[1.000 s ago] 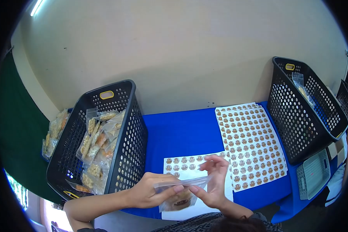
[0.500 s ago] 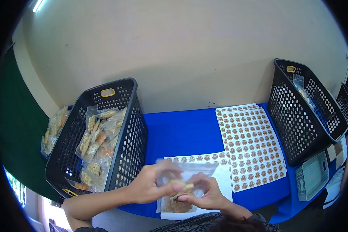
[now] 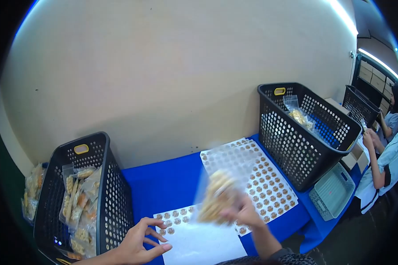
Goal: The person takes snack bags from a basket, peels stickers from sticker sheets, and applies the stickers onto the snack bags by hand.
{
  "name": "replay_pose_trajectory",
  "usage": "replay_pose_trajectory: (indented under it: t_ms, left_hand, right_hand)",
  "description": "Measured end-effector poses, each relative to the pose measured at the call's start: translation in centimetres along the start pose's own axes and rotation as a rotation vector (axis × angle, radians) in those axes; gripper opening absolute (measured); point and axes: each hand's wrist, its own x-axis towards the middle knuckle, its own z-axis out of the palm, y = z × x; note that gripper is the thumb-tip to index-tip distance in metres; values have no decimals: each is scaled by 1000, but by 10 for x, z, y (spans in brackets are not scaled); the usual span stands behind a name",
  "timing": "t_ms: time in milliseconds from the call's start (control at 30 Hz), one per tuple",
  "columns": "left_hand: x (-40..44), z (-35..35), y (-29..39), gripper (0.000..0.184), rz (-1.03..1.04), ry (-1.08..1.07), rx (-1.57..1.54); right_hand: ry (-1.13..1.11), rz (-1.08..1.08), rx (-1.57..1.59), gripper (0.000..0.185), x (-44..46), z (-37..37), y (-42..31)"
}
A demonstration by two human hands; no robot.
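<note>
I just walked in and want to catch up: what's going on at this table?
The right hand holds up a clear snack bag, slightly blurred, over the sticker sheets. The left hand is open and empty, near a mostly blank sheet with some stickers along its top. A pile of filled bags lies in the left basket; the right basket shows at least one.

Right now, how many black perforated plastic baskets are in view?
3: the left basket, left of the left hand; the right basket, at right; the far basket, in the right background. Others may be hidden.
</note>
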Motion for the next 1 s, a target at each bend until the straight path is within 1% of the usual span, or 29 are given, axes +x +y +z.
replay_pose_trajectory:
  t_ms: [33, 67, 100, 133, 167, 200, 233, 333, 367, 400, 433, 467, 533, 567, 600, 633, 667, 700, 733, 767, 800, 833, 867, 900, 933, 967, 1000]
  left_hand:
    - [1, 0, 1, 46, -36, 28, -8]
    - [-1, -1, 1, 45, -78, 68, -18]
    - [2, -4, -6, 43, -55, 49, 34]
    - [3, -6, -11, 43, -62, 86, 30]
    - [5, -7, -15, 42, -10, 96, 43]
    - [5, -9, -19, 43, 35, 114, 58]
    - [6, -11, -22, 40, 100, 177, 68]
    - [10, -26, -16, 35, 244, 338, 149]
    - [10, -34, -13, 35, 304, 398, 159]
    - [10, -46, -14, 33, 348, 471, 281]
    - [10, -62, -14, 31, 383, 577, 397]
    - [10, -79, -18, 29, 405, 686, 527]
    - [-5, -118, -23, 28, 322, 812, 807]
    - [-14, -134, -33, 25, 243, 890, 853]
    - [-25, -149, -44, 23, 90, 937, 887]
    - [-37, -163, -59, 21, -25, 973, 964]
    - [-51, -178, -80, 21, -122, 941, 998]
    - [-65, -190, -101, 21, -211, 905, 1026]
    - [-78, -197, -117, 21, -429, 780, 985]
    - [-89, -202, -131, 21, -634, 647, 932]
    - [-95, -203, -144, 23, -784, 519, 965]
    - [-97, -199, -159, 24, -929, 385, 994]
    - [-96, -195, -177, 26, -967, 268, 1051]
    - [-96, -188, -190, 28, -1008, 147, 1109]
    - [-92, -175, -192, 32, -1044, 87, 1060]
    - [-88, -169, -214, 35, -1095, -3, 1039]
    - [-85, -156, -226, 36, -1101, -19, 1119]
  right_hand:
    - [170, -253, -64, 42, 13, -24, -6]
    - [421, -284, -125, 29, 16, -51, -21]
    - [713, -400, -308, 19, 21, -78, -36]
    - [792, -413, -117, 20, 29, -107, -55]
    - [793, -506, 153, 25, 35, -126, -75]
    - [485, -568, 190, 34, 32, -181, -71]
    - [422, -553, 213, 34, 32, -195, -67]
    - [724, -616, 157, 40, 21, -214, -62]
    - [647, -482, -20, 41, 11, -236, -46]
    - [575, -472, 167, 39, 5, -232, -32]
    - [498, -439, 187, 39, 4, -218, -18]
    - [473, -298, 195, 43, -1, -202, -2]
    - [434, -17, 193, 54, -14, -176, 34]
    - [368, 52, 328, 51, -15, -173, 65]
    - [310, 123, 461, 48, -10, -165, 95]
    - [282, 217, 332, 47, -12, -141, 115]
    - [257, 301, 198, 46, -19, -112, 131]
    - [216, 475, 224, 44, -22, -81, 140]
    - [145, 461, 137, 43, -36, -67, 182]
    - [-95, 481, 18, 41, -44, -36, 182]
    - [-323, 428, -68, 35, -53, -12, 181]
    - [-418, 465, -201, 29, -67, -19, 252]
    - [-458, 260, -380, 27, -78, 17, 225]
    - [-566, 25, -630, 27, -89, 29, 222]
    - [-660, -218, -872, 27, -94, 37, 221]
    - [-659, -221, -859, 27, -94, 38, 220]
    - [-683, -156, -822, 27, -92, 37, 219]
